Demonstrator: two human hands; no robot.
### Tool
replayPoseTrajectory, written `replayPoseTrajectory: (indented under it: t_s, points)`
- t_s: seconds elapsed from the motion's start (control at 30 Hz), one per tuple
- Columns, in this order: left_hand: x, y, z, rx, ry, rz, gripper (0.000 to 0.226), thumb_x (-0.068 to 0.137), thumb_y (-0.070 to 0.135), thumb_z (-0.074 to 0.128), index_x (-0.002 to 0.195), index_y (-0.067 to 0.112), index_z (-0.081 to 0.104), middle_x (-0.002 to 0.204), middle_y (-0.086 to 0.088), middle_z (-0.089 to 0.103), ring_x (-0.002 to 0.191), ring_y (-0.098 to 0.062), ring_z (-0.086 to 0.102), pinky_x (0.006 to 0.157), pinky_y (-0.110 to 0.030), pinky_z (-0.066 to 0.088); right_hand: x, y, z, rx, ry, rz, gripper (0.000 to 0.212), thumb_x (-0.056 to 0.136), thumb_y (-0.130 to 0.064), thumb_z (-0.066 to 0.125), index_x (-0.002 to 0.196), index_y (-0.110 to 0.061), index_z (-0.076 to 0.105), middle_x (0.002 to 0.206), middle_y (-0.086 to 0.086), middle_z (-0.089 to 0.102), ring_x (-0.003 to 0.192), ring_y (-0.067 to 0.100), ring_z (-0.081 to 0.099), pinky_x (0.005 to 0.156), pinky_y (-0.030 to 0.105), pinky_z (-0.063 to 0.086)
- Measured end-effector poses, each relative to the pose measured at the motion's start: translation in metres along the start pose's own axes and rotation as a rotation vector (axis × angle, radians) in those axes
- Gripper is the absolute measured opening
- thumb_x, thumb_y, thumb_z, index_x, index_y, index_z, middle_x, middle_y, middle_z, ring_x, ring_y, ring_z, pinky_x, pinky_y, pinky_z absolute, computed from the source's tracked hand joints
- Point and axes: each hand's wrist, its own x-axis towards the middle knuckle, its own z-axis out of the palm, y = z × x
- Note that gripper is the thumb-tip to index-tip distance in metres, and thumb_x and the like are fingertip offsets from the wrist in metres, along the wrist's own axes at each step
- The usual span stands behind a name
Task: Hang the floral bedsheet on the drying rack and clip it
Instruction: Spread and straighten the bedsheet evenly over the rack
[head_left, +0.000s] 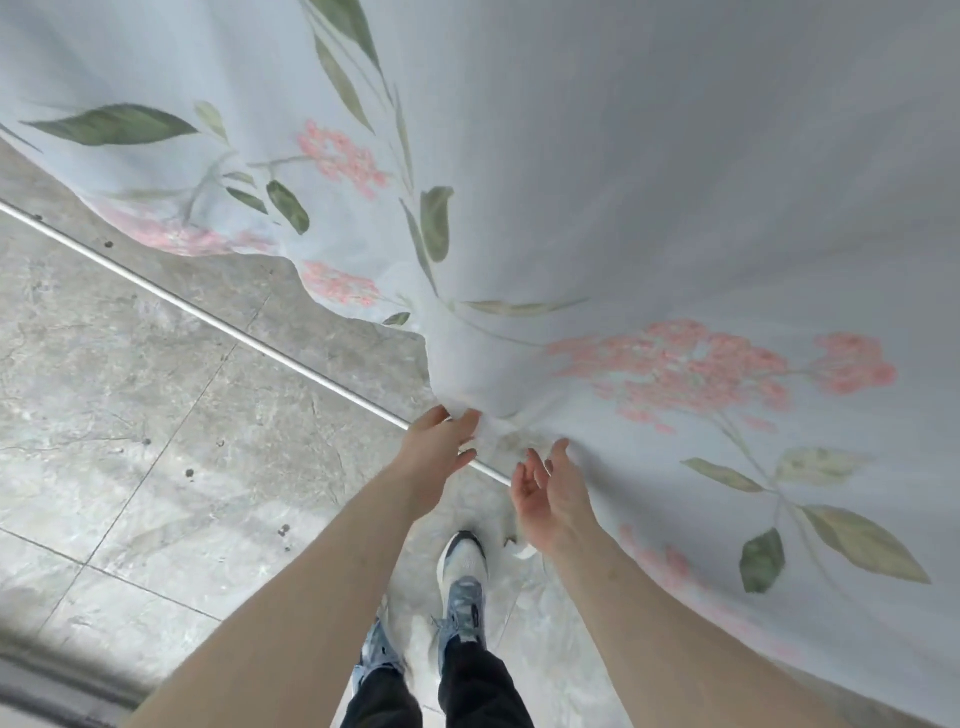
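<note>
The rack's metal rod (208, 317) ran diagonally from upper left down to the hands. The left hand (436, 447), fingers together, touched the floral bedsheet (623, 208) where its bunched edge met the rod. Just beside it, the right hand (548, 493) was spread, palm up, under the sheet, which draped up and rightward.

Black trousers (483, 691), sneakers (464, 571) (grey-blue)

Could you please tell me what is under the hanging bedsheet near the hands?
A metal rod runs under the bedsheet above the tiled floor. Past the right hand, the sheet covers the rest of the rod.
</note>
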Motion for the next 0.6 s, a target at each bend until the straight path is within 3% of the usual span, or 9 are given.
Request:
replayPoseTrajectory:
  t_s: [0.1, 0.2, 0.3, 0.43, 0.53, 0.6]
  points:
    - [0.009, -0.003, 0.003, 0.069, 0.093, 0.077, 0.009, 0.097, 0.028, 0.072, 0.103, 0.022, 0.075, 0.106, -0.001, 0.076, 0.102, -0.018, 0.069, 0.090, -0.031, 0.055, 0.010, -0.005, 0.006, -0.016, -0.094, 0.019, 0.034, 0.099, -0.044, 0.063, 0.113, -0.013, 0.058, 0.101, -0.001, 0.067, 0.052, 0.006, 0.045, 0.052, 0.016, 0.053]
    - [0.012, -0.002, 0.005, 0.122, 0.163, 0.146, 0.009, 0.095, 0.029, 0.074, 0.094, 0.020, 0.077, 0.089, 0.001, 0.077, 0.084, -0.014, 0.068, 0.075, -0.025, 0.054, 0.011, -0.003, 0.011, -0.038, -0.080, 0.004, 0.022, 0.098, -0.035, 0.067, 0.095, -0.014, 0.064, 0.072, -0.004, 0.057, 0.055, 0.005, 0.051, 0.050, 0.014, 0.050]
    - [0.023, 0.008, 0.012, 0.193, 0.222, 0.197, 0.017, 0.092, 0.031, 0.074, 0.092, 0.014, 0.078, 0.093, -0.010, 0.078, 0.082, -0.021, 0.073, 0.070, -0.025, 0.052, 0.020, 0.002, 0.017, -0.006, 0.048, -0.046, 0.022, 0.094, -0.023, 0.074, 0.109, -0.009, 0.067, 0.088, 0.000, 0.072, 0.070, 0.008, 0.069, 0.057, 0.017, 0.059]
    - [0.042, 0.011, 0.023, 0.265, 0.269, 0.194, 0.031, 0.087, 0.037, 0.077, 0.088, 0.006, 0.076, 0.090, -0.015, 0.076, 0.085, -0.030, 0.075, 0.073, -0.037, 0.059, 0.032, 0.004, 0.021, -0.020, 0.217, -0.154, 0.023, 0.091, -0.016, 0.078, 0.108, -0.004, 0.068, 0.094, 0.007, 0.077, 0.072, 0.014, 0.075, 0.069, 0.028, 0.063]
    - [0.055, 0.007, 0.030, 0.305, 0.293, 0.186, 0.033, 0.085, 0.040, 0.077, 0.083, 0.007, 0.075, 0.080, -0.011, 0.076, 0.084, -0.032, 0.075, 0.080, -0.048, 0.061, 0.043, 0.005, 0.021, -0.060, 0.255, -0.195, 0.018, 0.094, -0.018, 0.075, 0.103, -0.004, 0.069, 0.096, 0.007, 0.076, 0.075, 0.014, 0.075, 0.066, 0.026, 0.063]
    - [0.062, 0.003, 0.032, 0.322, 0.304, 0.172, 0.031, 0.084, 0.041, 0.078, 0.077, 0.010, 0.075, 0.076, -0.008, 0.075, 0.081, -0.030, 0.075, 0.079, -0.048, 0.063, 0.050, 0.003, 0.021, -0.079, 0.267, -0.204, 0.015, 0.096, -0.019, 0.073, 0.098, -0.005, 0.067, 0.095, 0.007, 0.075, 0.079, 0.015, 0.076, 0.061, 0.024, 0.063]
